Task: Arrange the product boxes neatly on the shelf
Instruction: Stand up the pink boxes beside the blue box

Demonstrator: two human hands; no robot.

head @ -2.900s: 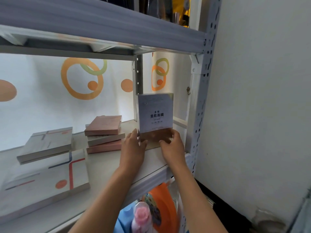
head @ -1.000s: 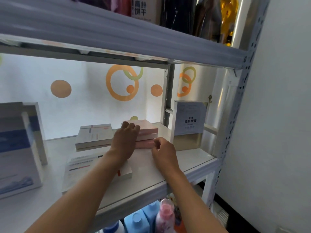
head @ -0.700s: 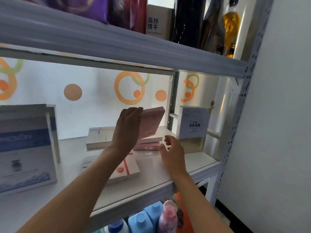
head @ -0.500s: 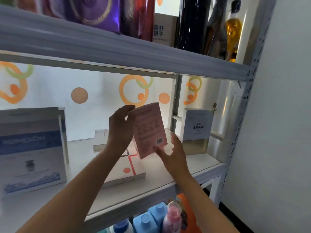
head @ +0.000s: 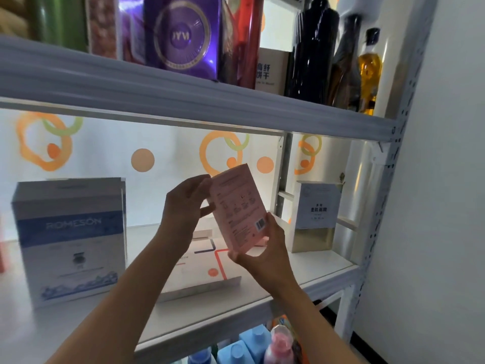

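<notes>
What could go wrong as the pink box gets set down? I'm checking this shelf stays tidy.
The pink box is held tilted in the air by the left hand and right hand; it may slip. Set down carelessly, it could knock over the upright grey box close on its right, or land crooked on the flat white box below.

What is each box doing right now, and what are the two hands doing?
pink box: lifted, tilted, held by both hands
left hand: grips its top edge
right hand: holds its bottom corner
blue and white box: standing upright
grey and gold box: standing upright
flat white box: lying flat
</notes>
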